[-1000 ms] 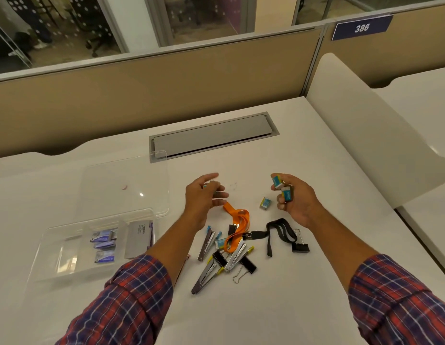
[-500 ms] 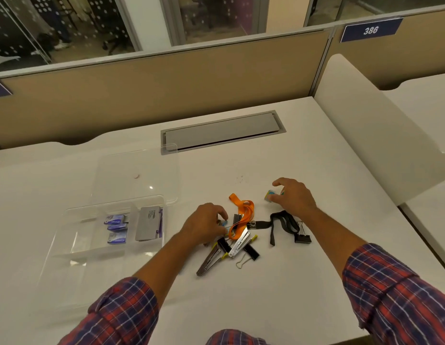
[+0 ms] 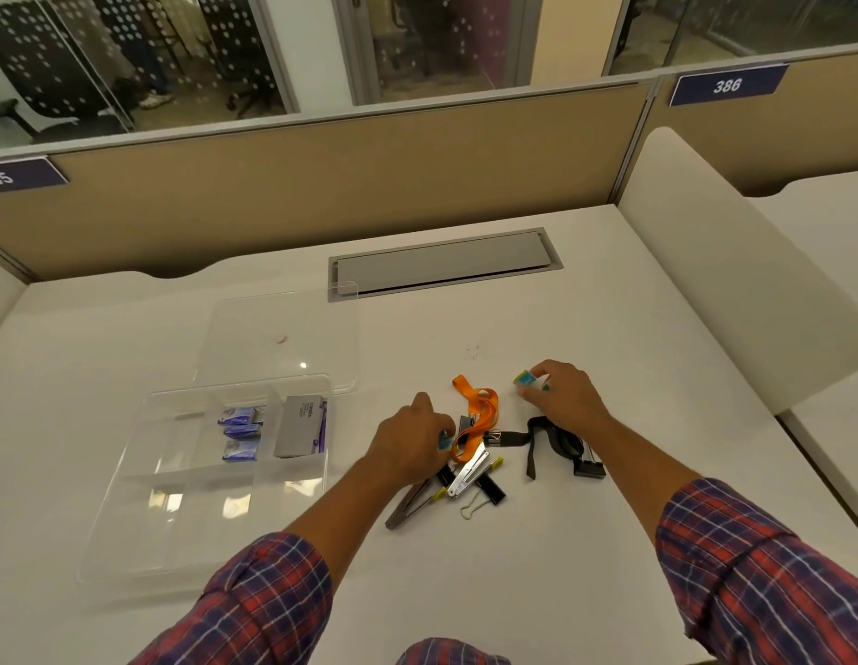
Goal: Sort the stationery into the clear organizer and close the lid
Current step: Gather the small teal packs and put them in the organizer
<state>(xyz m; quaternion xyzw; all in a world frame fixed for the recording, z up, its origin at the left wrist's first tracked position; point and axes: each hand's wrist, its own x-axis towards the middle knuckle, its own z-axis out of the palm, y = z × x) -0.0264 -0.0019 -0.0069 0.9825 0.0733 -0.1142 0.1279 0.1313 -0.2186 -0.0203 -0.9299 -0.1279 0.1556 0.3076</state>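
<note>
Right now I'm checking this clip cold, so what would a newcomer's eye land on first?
Probably the tangle at the centre of the white desk: an orange lanyard looped over a black lanyard and silver staplers. Both hands work there, the left hand on the pile, the right hand pinching a small blue eraser. To the left lies the clear organizer, lid open, holding blue packets and a grey box.

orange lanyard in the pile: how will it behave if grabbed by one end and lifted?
Probably floppy: the orange lanyard lies folded and looped on itself. Probably light, being thin flat strap. It may drag neighbours along, since it drapes over the silver stapler and seems to end at a metal clip by the black strap.
</note>
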